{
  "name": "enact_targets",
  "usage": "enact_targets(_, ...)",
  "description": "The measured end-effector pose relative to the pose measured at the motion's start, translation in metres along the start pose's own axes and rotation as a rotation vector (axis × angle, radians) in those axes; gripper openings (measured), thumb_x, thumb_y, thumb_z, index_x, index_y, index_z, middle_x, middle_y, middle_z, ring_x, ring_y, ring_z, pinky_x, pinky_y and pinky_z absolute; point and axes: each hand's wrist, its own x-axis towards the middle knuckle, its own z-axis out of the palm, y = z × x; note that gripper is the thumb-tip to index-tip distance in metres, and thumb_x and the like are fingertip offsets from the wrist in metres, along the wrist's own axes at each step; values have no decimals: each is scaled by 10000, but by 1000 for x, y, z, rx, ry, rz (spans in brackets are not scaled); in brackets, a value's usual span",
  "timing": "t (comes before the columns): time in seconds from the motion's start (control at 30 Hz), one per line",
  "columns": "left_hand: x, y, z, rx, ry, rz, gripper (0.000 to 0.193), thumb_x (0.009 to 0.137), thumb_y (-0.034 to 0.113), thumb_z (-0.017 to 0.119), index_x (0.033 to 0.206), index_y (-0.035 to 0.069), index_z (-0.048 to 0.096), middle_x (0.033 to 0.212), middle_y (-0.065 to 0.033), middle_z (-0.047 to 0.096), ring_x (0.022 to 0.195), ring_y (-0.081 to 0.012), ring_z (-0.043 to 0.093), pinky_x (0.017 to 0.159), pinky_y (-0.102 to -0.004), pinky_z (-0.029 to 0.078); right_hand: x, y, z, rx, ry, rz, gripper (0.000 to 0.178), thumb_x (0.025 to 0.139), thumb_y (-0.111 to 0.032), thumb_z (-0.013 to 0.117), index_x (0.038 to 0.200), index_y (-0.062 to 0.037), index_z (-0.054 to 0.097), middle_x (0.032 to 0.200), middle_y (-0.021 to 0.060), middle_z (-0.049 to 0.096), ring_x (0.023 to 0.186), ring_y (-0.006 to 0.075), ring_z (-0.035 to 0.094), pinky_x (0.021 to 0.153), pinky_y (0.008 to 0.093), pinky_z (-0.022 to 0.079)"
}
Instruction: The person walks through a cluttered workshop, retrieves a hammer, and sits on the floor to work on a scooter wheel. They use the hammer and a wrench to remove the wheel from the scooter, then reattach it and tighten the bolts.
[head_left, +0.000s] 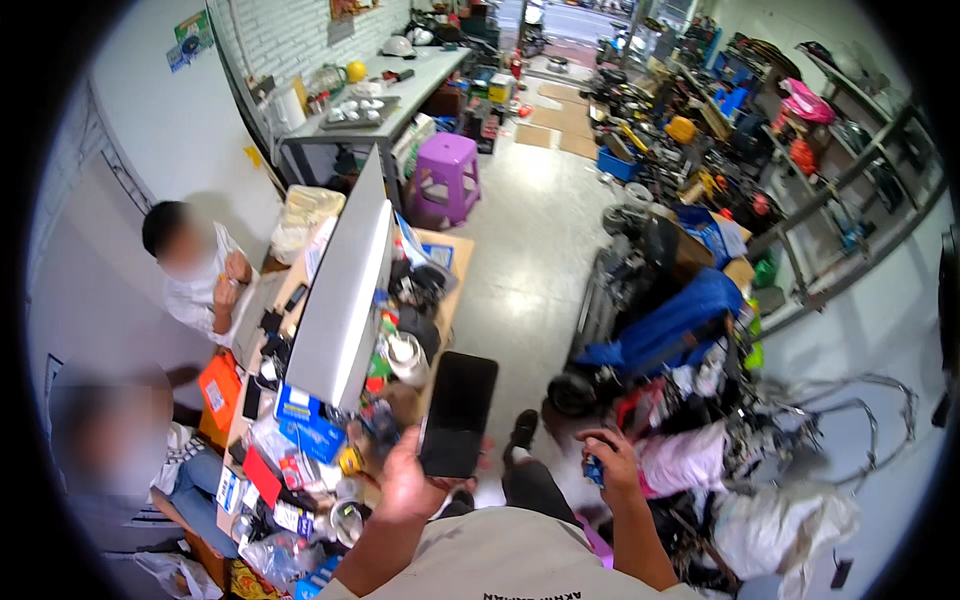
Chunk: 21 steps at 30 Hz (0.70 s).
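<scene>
- Holding: left hand [405, 480] grips the lower end of a black phone [459, 415], dark screen facing up.
- Phone position: before the torso, beside the cluttered desk [458, 268].
- Right hand [618, 462]: fingers curled around a small blue object [594, 470]; kind unclear.
- Near right hand: pink sack [685, 460]; whether touching, cannot tell.

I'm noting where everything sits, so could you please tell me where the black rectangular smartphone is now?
In the head view, the smartphone is in the person's left hand, slightly below centre, by the right edge of the cluttered light-wood table.
</scene>
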Motion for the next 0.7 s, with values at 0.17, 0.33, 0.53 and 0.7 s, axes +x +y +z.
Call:
enact_targets(0.17,158,33,59,108,-21,41,643,1041,475,251,1346,20,589,1149,-246,703,896,-369,711,617,-442,555,154,-31,-32,90,38,-65,224,941,-168,646,1044,21,705,744,47,633,574,131,601,504,264,483)
enact_targets(0.33,283,91,143,111,63,122,634,1040,440,242,1347,0,580,1105,-237,708,880,-360,703,593,-412,565,284,-118,-55,232,-33,64,229,943,-180,643,1018,31,686,710,67,628,542,156,600,490,284,497)
enact_targets(0.53,428,150,157,-83,160,233,610,1020,462,314,1303,3,599,1059,-220,709,837,-348,694,561,-413,544,465,-207,-61,-1,-140,12,212,944,-179,655,986,22,706,722,48,632,610,126,605,560,264,493)
enact_targets(0.7,578,219,137,-108,276,227,560,1006,439,326,1277,47,620,1062,-211,714,849,-351,697,545,-419,501,664,-151,-92,-610,-43,-65,225,915,-213,693,970,1,738,769,69,671,733,138,587,693,331,493)
